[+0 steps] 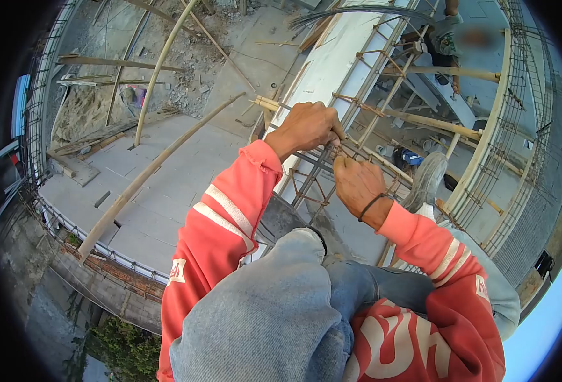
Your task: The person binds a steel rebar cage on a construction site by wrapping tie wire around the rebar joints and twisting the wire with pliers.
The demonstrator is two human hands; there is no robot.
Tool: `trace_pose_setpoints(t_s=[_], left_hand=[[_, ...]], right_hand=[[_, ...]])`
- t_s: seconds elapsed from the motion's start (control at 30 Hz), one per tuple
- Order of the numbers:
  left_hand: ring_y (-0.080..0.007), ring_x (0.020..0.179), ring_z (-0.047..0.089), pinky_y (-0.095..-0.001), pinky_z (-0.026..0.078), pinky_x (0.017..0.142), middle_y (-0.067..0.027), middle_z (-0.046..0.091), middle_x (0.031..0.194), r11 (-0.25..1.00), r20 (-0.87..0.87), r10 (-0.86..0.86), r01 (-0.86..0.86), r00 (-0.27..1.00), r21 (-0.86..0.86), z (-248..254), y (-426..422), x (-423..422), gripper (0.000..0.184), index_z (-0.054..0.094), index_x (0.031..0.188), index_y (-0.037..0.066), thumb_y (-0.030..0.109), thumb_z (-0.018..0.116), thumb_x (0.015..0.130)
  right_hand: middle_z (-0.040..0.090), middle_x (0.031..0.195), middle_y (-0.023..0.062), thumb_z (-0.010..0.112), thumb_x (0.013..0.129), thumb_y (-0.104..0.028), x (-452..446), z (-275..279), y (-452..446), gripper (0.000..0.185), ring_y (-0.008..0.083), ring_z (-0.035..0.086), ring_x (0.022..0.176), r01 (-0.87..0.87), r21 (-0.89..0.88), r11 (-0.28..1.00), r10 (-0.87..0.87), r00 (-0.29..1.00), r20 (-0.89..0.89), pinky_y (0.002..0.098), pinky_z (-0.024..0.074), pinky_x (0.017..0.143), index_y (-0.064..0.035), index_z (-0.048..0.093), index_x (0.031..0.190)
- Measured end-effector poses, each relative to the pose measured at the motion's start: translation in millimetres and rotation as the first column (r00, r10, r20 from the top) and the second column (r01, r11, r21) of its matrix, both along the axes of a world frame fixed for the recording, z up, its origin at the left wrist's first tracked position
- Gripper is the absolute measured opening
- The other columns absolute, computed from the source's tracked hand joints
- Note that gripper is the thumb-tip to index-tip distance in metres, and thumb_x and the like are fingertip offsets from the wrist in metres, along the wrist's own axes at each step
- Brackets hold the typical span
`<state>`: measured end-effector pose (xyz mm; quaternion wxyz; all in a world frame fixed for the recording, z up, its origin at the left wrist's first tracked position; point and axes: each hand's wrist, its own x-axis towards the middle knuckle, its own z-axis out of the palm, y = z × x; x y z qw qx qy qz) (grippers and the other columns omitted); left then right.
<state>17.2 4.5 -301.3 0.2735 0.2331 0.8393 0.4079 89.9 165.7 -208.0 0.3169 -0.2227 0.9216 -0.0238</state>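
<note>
My left hand [309, 126] and my right hand [360, 188] meet over a narrow rebar cage [357, 102] made of long bars and rusty stirrups. Fingers on both hands are closed in a pinch close together at a crossing of the bars. Whatever they pinch is too small or hidden to make out. A dark band circles my right wrist. Beside the cage runs a white board [333, 63], partly behind my left hand. My knees straddle the near part of the cage, and a grey shoe [426, 181] rests to the right.
Far below are a slab floor and rubble [185, 51]. A long wooden pole [160, 162] slants across the left. Timber beams [440, 122] and another rebar cage [507, 127] lie right. A bundle of thin rods [364, 11] crosses the top. Another person [445, 41] works below, upper right.
</note>
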Motion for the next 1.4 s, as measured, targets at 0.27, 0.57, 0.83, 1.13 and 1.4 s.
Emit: trace_pose_setpoints(t_s=[0.27,0.57,0.83,1.13,1.4], left_hand=[[-0.0387,0.084,0.069,-0.0482,0.053,0.073,-0.0192,0.072,0.085,0.998,-0.015,-0.007,0.006,1.0,-0.07,-34.3,10.5,-14.7,0.031,0.068,0.091,0.005,0.028,0.08,0.073],[-0.0259,0.07,0.072,-0.0403,0.054,0.066,-0.0104,0.074,0.073,0.997,0.35,-0.052,0.071,0.935,-0.042,1.4,6.3,-27.8,0.032,0.077,0.088,0.007,0.028,0.089,0.068],[-0.0282,0.076,0.074,-0.0408,0.057,0.071,-0.0148,0.076,0.081,0.996,0.306,-0.091,0.09,0.948,0.016,-2.2,7.9,-28.0,0.038,0.08,0.089,0.007,0.029,0.091,0.06],[-0.0368,0.077,0.073,-0.0431,0.058,0.076,-0.0203,0.074,0.079,0.977,0.181,0.096,-0.058,0.979,-0.204,3.8,22.4,-15.9,0.046,0.081,0.085,0.005,0.046,0.077,0.066],[-0.0329,0.07,0.072,-0.0431,0.055,0.069,-0.017,0.072,0.071,0.999,0.305,-0.035,0.043,0.952,-0.019,-3.2,12.9,-24.9,0.043,0.08,0.085,0.003,0.045,0.074,0.082]], right_hand=[[0.071,0.075,0.0213,0.069,0.083,-0.012,-123.9,-10.4,-6.3,0.012,0.0384,0.072,0.077,-0.136,-0.1,0.986,0.153,0.97,0.187,0.0467,0.0565,0.071,-0.0019,0.076,0.083],[0.069,0.073,0.0211,0.077,0.082,-0.018,-114.2,-23.9,13.7,0.016,0.0355,0.068,0.067,0.191,-0.308,0.932,-0.145,0.975,0.168,0.0425,0.0526,0.066,-0.0025,0.076,0.082],[0.066,0.07,0.0215,0.08,0.08,-0.027,-105.3,-37.7,26.4,0.025,0.0379,0.066,0.067,0.372,-0.298,0.879,-0.346,0.928,0.135,0.0443,0.0512,0.066,-0.0016,0.076,0.083],[0.067,0.071,0.0187,0.078,0.082,-0.033,-102.1,-45.9,52.9,0.027,0.0369,0.065,0.066,0.325,-0.206,0.923,-0.317,0.946,0.071,0.045,0.0505,0.065,-0.0058,0.078,0.083],[0.059,0.061,0.0204,0.074,0.085,-0.029,-54.5,-3.6,57.9,0.032,0.0369,0.058,0.058,0.357,-0.151,0.922,-0.332,0.928,0.171,0.0464,0.0459,0.059,-0.0001,0.069,0.072]])
